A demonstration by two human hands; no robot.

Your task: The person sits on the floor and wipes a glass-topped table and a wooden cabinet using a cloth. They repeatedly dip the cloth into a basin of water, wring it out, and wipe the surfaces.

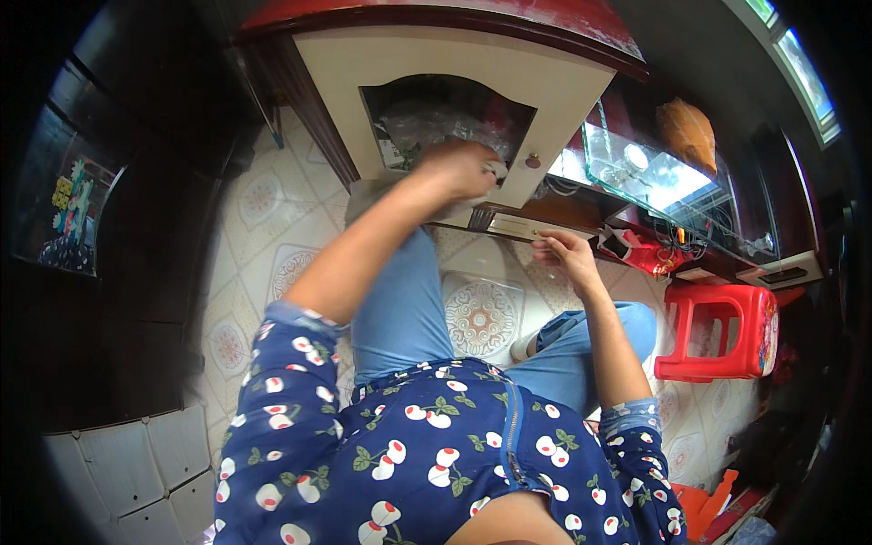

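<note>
My left hand (454,173) is closed on a pale grey cloth (496,169) in front of the cream cabinet door (336,64). A corner of the cloth shows past my fingers, level with the lower part of the dark arched glass pane (445,104). Blur hides whether the cloth presses on the glass. My right hand (568,257) is lower and to the right, thumb and fingertips pinched together beside a cream drawer front (513,226). What those fingertips hold, if anything, is too small to name. A round knob (532,161) sits on the door's right side.
A glass shelf (636,182) and an orange-brown object (687,134) are on the right. Below them stand a red plastic stool (718,331) and a red bag (649,252). Dark cabinetry (118,336) lines the left. Patterned tiles (481,313) lie between my legs.
</note>
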